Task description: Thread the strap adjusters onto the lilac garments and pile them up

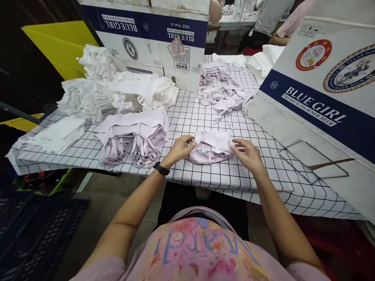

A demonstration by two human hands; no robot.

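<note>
A pale lilac strappy garment lies folded on the table in front of me, its lower edge and straps curving towards me. At its left edge is my left hand, thumb and fingertips closing on the cloth. My right hand is at the right edge, fingers stretched out and apart, the tips touching or very near the fabric. To the left of my left hand sits a thick stack of lilac garments with straps hanging in loops. Beyond my hands, more lilac garments lie in a loose heap.
White garment stacks stand at the back left of the checked tablecloth. One large carton rises behind them; another carton leans at the right, near a bent wire frame. Other people are partly visible at the back.
</note>
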